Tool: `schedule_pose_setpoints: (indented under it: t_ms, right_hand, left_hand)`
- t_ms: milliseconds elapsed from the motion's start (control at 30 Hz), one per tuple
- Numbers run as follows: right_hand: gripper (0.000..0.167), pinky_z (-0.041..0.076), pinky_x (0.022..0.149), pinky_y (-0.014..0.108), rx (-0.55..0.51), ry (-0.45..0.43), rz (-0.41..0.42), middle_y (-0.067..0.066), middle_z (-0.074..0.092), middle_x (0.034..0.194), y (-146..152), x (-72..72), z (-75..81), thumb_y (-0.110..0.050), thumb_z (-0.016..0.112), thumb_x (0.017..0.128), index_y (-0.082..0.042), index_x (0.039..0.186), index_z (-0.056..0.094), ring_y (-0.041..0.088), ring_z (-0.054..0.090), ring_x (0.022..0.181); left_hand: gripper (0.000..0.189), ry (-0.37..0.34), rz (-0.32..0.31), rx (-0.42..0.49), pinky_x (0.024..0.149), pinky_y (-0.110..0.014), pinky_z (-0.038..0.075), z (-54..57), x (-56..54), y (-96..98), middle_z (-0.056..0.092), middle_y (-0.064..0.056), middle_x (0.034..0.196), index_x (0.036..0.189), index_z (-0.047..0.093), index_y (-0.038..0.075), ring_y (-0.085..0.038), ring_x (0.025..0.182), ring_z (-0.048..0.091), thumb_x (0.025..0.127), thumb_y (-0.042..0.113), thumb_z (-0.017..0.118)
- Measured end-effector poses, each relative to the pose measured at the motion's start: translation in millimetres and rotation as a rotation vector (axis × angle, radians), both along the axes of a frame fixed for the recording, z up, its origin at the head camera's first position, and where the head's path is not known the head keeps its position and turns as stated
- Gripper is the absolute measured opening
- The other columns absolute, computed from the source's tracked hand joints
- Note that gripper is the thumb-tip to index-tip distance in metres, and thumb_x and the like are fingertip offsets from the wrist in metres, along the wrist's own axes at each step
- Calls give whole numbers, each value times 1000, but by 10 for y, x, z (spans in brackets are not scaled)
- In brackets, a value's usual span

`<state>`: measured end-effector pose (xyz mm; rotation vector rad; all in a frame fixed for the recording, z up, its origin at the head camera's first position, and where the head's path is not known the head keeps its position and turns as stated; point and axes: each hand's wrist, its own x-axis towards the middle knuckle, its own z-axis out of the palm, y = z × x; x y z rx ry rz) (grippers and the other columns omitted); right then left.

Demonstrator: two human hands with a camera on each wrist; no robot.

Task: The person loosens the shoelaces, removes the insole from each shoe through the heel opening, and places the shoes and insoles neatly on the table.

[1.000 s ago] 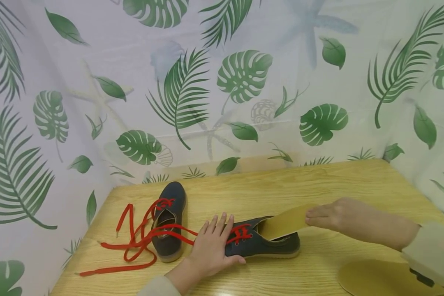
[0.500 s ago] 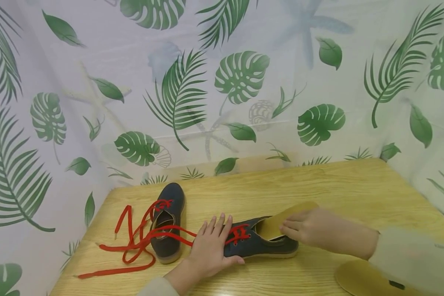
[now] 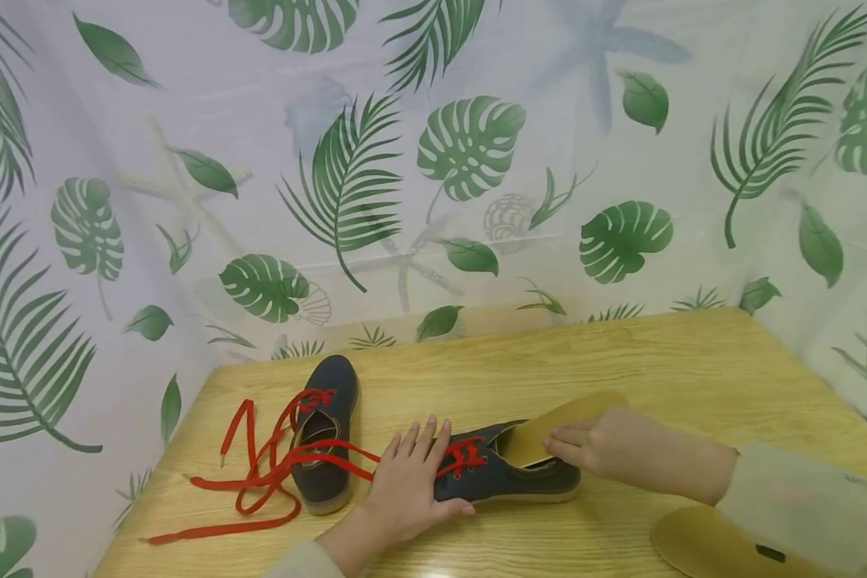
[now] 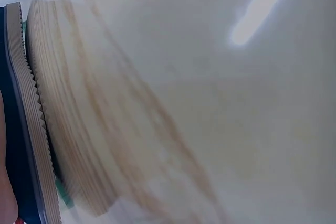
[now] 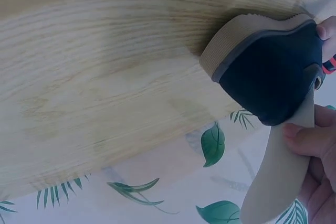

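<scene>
My left hand (image 3: 408,482) lies over the toe of a dark blue lace-up shoe (image 3: 509,483), fingers straight and spread, thumb along its near side. The shoe lies sideways, heel to the right. A tan insole (image 3: 600,404) slants out of its opening, the front part hidden inside. My right hand (image 3: 621,449) pinches the insole by its side near the shoe's heel. In the right wrist view, the thumb presses the pale underside of the insole (image 5: 275,177) just behind the shoe's heel (image 5: 268,77). The left wrist view catches only the shoe's ribbed sole edge (image 4: 31,114).
The matching blue shoe (image 3: 339,385) stands at left, toe away from me. Long red laces (image 3: 246,482) trail across it and the wooden table (image 3: 679,361). Another tan insole (image 3: 694,539) lies at front right, partly under my right sleeve. Leaf-printed cloth backs the table.
My right hand has slid left along the insole, from its heel end to nearer the shoe opening. My left hand has stayed on the shoe's toe.
</scene>
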<state>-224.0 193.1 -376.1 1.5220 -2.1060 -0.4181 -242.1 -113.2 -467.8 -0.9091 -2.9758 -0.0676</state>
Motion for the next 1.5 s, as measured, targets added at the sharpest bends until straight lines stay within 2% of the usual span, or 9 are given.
schedule_pose_setpoints:
  t_ms: [167, 300, 633, 867, 1067, 1333, 1500]
  right_hand:
    - [44, 31, 36, 13, -41, -18, 1, 2, 73, 99, 98, -16, 25, -1, 78, 62, -11, 105, 70, 14, 70, 86]
    - [47, 41, 40, 15, -74, -8, 22, 4, 73, 98, 173, -28, 48, 2, 76, 58, -10, 103, 70, 15, 71, 84]
    - [50, 42, 41, 17, -93, 18, 19, 4, 73, 97, 279, -29, 142, 4, 74, 54, -10, 102, 70, 16, 71, 80]
    - [46, 53, 53, 23, -65, 66, 28, 3, 73, 97, 211, -42, 147, 0, 74, 57, -11, 101, 70, 16, 71, 82]
    - [39, 56, 61, 24, -22, 126, 25, -1, 73, 96, 73, -14, 75, -7, 74, 63, -14, 102, 71, 12, 70, 84]
    - [41, 52, 51, 20, 14, 106, -24, -2, 74, 90, -159, 32, -11, -13, 83, 65, -15, 104, 71, 11, 70, 77]
    - [42, 52, 52, 19, 35, 80, -42, -3, 73, 88, -195, 30, -12, -12, 84, 64, -18, 103, 71, 10, 70, 74]
  left_hand:
    - [101, 17, -12, 1, 111, -52, 27, 24, 4, 8, 23, -13, 156, 153, 17, 14, -35, 140, 28, 79, 77, 46]
    - [101, 37, -18, -9, 110, -51, 28, 49, 3, 5, 24, -13, 155, 152, 19, 13, -35, 139, 29, 79, 77, 46]
    - [100, 38, -17, -5, 110, -51, 29, 39, -3, 0, 24, -13, 155, 152, 18, 14, -35, 139, 30, 79, 76, 47]
    - [101, 27, 1, -21, 110, -51, 28, 43, 1, 4, 23, -12, 156, 153, 17, 15, -34, 140, 29, 79, 78, 44]
    - [102, 26, 4, -28, 110, -51, 28, 28, 7, 13, 23, -12, 156, 153, 16, 14, -34, 140, 28, 78, 79, 43]
    - [101, 29, 6, -19, 110, -51, 28, 19, 18, 25, 24, -13, 155, 153, 18, 15, -35, 139, 29, 79, 78, 44]
    - [101, 28, 10, -14, 110, -52, 28, 18, 13, 20, 24, -13, 155, 153, 18, 15, -34, 139, 29, 78, 78, 44]
